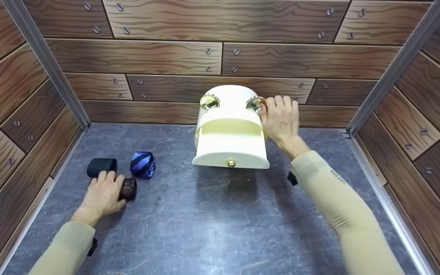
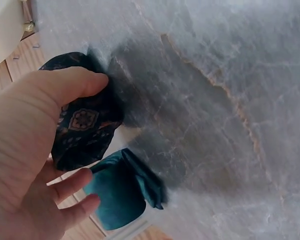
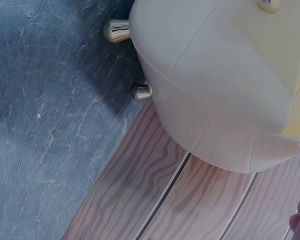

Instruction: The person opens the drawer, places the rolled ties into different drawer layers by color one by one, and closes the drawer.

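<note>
Left hand curls around a soft, light patterned rolled tie; grasp its sides. Right hand, fingers extended, touches the rigid cream box's gold knob.

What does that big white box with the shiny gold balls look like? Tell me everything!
The cream-white rounded box looks like glossy plastic or lacquered wood. Two shiny gold knobs sit on top, a small gold knob on its front edge, and little gold feet underneath. A pale yellow band crosses it. It stands on the grey stone floor by the wooden wall. The right hand touches one top knob.
</note>
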A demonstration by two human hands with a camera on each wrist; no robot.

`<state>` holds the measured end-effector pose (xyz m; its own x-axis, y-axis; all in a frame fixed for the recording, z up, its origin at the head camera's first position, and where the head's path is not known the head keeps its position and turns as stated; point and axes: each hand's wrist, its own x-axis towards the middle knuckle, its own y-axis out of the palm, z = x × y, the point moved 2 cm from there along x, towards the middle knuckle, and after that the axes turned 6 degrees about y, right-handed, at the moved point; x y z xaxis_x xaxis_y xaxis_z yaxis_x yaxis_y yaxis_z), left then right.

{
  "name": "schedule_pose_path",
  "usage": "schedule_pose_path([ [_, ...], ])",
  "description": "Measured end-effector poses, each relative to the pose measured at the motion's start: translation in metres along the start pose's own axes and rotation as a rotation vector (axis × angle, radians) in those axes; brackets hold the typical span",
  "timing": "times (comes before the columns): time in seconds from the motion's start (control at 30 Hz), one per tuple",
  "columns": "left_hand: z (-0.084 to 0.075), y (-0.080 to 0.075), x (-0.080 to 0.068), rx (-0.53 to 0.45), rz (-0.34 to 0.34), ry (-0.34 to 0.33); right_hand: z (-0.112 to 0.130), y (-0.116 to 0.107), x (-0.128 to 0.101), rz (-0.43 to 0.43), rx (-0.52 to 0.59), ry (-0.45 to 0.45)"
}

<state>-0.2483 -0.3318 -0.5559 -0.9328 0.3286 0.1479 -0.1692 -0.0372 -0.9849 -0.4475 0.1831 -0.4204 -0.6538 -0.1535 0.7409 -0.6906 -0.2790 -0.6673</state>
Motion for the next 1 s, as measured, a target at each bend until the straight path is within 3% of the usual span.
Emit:
schedule_pose_path([
  [0.43, -0.004, 0.015, 0.002, -0.095, -0.020, -0.066, 0.000, -0.001, 0.000, 0.007, -0.006, -0.003],
  [1.0, -0.006, 0.004, 0.001, -0.061, -0.148, -0.060, -0.001, -0.001, 0.001, 0.033, 0.002, 0.004],
])
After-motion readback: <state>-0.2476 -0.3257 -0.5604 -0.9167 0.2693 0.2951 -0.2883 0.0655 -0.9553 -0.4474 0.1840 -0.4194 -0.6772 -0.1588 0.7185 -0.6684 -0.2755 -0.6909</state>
